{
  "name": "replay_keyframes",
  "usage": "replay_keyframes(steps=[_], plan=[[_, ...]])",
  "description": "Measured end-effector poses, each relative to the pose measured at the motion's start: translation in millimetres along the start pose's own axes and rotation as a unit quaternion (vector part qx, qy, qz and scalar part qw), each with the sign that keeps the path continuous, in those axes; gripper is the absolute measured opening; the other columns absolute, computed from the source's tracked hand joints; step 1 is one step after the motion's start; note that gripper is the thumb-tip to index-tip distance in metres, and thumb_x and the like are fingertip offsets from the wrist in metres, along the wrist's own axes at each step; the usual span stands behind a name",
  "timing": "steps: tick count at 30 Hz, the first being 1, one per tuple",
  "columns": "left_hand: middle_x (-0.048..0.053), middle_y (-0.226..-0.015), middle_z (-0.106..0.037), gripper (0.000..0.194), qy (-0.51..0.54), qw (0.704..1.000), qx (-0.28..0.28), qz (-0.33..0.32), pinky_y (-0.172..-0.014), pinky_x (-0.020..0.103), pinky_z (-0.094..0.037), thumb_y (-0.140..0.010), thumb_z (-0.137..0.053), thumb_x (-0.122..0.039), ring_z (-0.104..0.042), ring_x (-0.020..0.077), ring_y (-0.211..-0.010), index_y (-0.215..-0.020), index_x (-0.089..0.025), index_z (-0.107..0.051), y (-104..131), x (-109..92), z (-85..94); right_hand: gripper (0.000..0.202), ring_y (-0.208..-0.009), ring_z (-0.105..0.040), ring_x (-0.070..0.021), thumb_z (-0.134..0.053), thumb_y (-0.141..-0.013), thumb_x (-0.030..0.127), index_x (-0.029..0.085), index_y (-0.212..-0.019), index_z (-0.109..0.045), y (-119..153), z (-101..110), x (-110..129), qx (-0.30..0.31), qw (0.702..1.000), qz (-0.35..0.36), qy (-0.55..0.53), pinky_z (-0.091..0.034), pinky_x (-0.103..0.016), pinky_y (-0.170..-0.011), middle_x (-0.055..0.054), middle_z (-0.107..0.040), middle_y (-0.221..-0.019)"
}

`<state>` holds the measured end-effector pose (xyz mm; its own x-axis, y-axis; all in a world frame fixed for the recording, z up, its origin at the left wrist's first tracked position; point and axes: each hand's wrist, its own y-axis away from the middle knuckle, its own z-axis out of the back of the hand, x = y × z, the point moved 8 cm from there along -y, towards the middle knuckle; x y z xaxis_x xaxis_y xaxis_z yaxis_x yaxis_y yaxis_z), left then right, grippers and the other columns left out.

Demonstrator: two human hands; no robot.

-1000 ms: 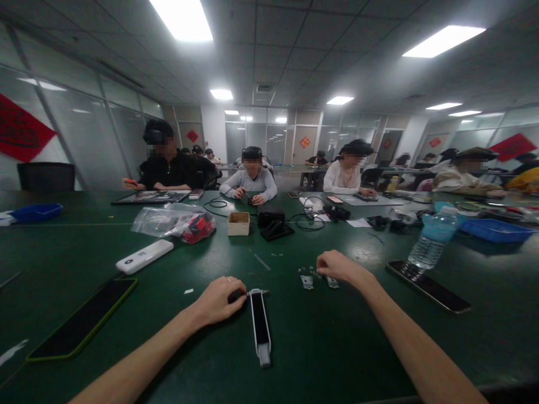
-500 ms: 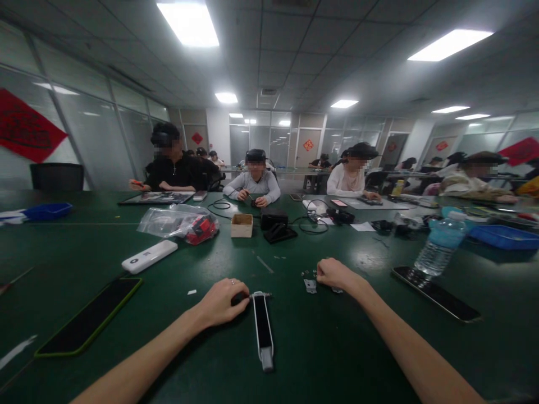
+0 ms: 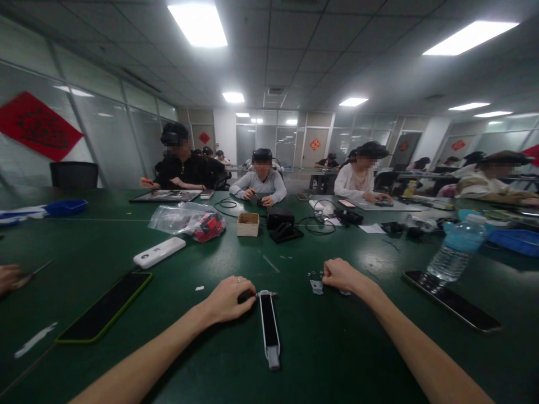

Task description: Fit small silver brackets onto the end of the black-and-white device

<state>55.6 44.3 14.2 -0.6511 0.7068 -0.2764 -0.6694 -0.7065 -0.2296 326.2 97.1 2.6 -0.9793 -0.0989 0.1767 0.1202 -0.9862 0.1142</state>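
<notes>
In front of me on the green table lies a long narrow device (image 3: 270,322) with a white frame, a black strip along its face and a grey block at its near end. A short metal crosspiece runs through its far end. My left hand (image 3: 231,298) rests to the left of it, thumb and fingers closed at the left tip of that crosspiece. Further right, my right hand (image 3: 340,274) is down on the table, fingers pinched together; its fingertips hide whatever is in them. Beside those fingers lie a small metal bracket (image 3: 316,287) and several tiny metal parts; another bracket (image 3: 345,292) shows partly under the hand.
A green-edged phone (image 3: 105,307) and white power bank (image 3: 160,252) lie left. Beyond are a plastic bag (image 3: 179,219), small box (image 3: 248,225) and black stand (image 3: 285,231). A water bottle (image 3: 457,247) and phone (image 3: 450,300) are right. Another person's hand (image 3: 9,278) holds a thin tool.
The view has turned slightly left, so everything sits further right. My left thumb and fingers have drawn closer together at the crosspiece. Another person's hand has come into view at the left edge.
</notes>
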Motion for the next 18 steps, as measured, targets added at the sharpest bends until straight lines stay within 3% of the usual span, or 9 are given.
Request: replay_keyframes(steps=[4, 9, 14, 18], plan=[[0.003, -0.09, -0.065, 0.016, 0.0, 1.0, -0.004, -0.002, -0.075, 0.027, -0.043, -0.084, -0.052, -0.027, -0.059, 0.017, -0.081, -0.093, -0.019, -0.062, 1, 0, 0.2, 0.017, -0.076, -0.06, -0.0186, -0.053, -0.078, 0.017, 0.012, -0.092, -0.062, 0, 15, 4, -0.074, 0.997, 0.027, 0.012, -0.039, -0.025, -0.062, -0.008, -0.065, -0.082], [0.003, -0.092, -0.064, 0.018, -0.001, 1.0, -0.024, -0.011, -0.077, 0.029, -0.042, -0.082, -0.05, -0.024, -0.058, 0.0173, -0.082, -0.095, -0.018, -0.06, 1, -2, 4.1, 0.019, -0.087, -0.055, -0.0192, -0.045, -0.086, 0.02, 0.015, -0.095, -0.061, 13, 23, 46, -0.201, 0.963, 0.174, -0.035, -0.043, -0.031, -0.078, -0.008, -0.063, -0.091], [0.003, -0.096, -0.063, 0.021, -0.006, 0.999, -0.045, -0.009, -0.079, 0.029, -0.042, -0.08, -0.05, -0.024, -0.058, 0.0172, -0.082, -0.099, -0.019, -0.057, 0, -5, 7.7, 0.017, -0.09, -0.054, -0.0189, -0.045, -0.089, 0.02, 0.017, -0.093, -0.061, 38, 8, 105, -0.202, 0.926, 0.297, -0.119, -0.045, -0.034, -0.081, -0.007, -0.062, -0.093], [0.004, -0.098, -0.062, 0.022, -0.005, 0.998, -0.056, -0.028, -0.076, 0.029, -0.042, -0.082, -0.05, -0.024, -0.058, 0.0172, -0.083, -0.103, -0.019, -0.055, 1, -9, 8.3, 0.015, -0.088, -0.055, -0.0176, -0.046, -0.089, 0.019, 0.017, -0.093, -0.06, 51, -3, 132, -0.18, 0.912, 0.326, -0.173, -0.046, -0.033, -0.079, -0.006, -0.063, -0.093]])
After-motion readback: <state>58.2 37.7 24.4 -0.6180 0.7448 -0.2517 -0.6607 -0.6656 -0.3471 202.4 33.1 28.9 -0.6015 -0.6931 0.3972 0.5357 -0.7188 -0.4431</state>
